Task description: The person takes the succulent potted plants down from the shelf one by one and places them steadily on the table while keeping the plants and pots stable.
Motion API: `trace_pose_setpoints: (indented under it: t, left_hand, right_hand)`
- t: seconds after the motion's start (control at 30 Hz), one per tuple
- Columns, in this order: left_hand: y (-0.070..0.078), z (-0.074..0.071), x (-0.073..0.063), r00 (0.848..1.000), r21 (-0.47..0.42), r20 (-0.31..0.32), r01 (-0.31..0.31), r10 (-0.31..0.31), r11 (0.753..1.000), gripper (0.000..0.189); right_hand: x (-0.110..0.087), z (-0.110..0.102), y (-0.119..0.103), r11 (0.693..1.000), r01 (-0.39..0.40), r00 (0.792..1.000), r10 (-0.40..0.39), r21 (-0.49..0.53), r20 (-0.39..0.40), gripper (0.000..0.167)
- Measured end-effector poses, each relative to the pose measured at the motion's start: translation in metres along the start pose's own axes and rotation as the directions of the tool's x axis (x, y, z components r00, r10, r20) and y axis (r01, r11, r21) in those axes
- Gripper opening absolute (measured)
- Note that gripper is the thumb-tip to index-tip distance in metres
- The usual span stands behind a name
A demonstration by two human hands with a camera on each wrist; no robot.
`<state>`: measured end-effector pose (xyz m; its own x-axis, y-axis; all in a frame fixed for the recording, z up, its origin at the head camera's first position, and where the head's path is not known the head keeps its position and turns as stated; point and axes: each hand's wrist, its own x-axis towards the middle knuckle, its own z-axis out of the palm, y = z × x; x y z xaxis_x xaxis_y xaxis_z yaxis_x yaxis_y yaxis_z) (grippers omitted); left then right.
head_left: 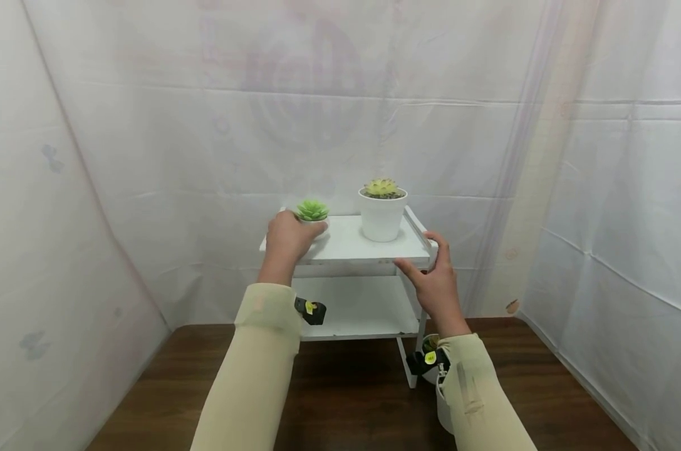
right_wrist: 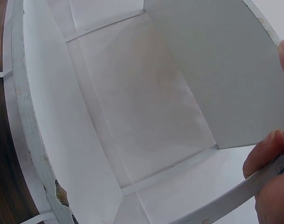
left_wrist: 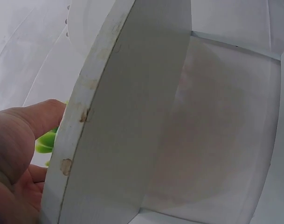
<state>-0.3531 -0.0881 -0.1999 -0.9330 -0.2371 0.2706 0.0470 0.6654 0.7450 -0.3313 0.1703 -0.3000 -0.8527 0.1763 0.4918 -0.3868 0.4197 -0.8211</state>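
Note:
A small potted succulent (head_left: 312, 211) with bright green leaves stands at the left of the top board of a white two-tier shelf (head_left: 340, 250). My left hand (head_left: 291, 239) grips its pot, thumb across the near side; the pot is mostly hidden. In the left wrist view, green leaves (left_wrist: 46, 141) show between thumb and fingers behind the board's front edge. My right hand (head_left: 437, 285) holds the shelf's front right corner, its thumb at the front edge. Fingers (right_wrist: 267, 151) curl round the side rail in the right wrist view. A larger white pot (head_left: 382, 219) with a yellow-green succulent stands right of centre on top.
Below, the shelf's lower board (head_left: 351, 304) spans between the side frames. On the brown wooden table (head_left: 346, 401), a white pot (head_left: 444, 407) stands beside the right leg, partly behind my right sleeve, with another plant just behind it. White sheeting (head_left: 165, 156) hangs around the table.

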Motion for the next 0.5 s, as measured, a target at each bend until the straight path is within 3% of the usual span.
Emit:
trace_pose_setpoints:
  t: [0.5]
  left_hand:
    - [0.004, -0.006, -0.011, 0.997, -0.160, 0.005, -0.069, 0.071, 0.985, 0.066]
  right_hand:
    - [0.004, 0.000, 0.004, 1.000, -0.001, 1.000, 0.001, 0.026, -0.005, 0.083]
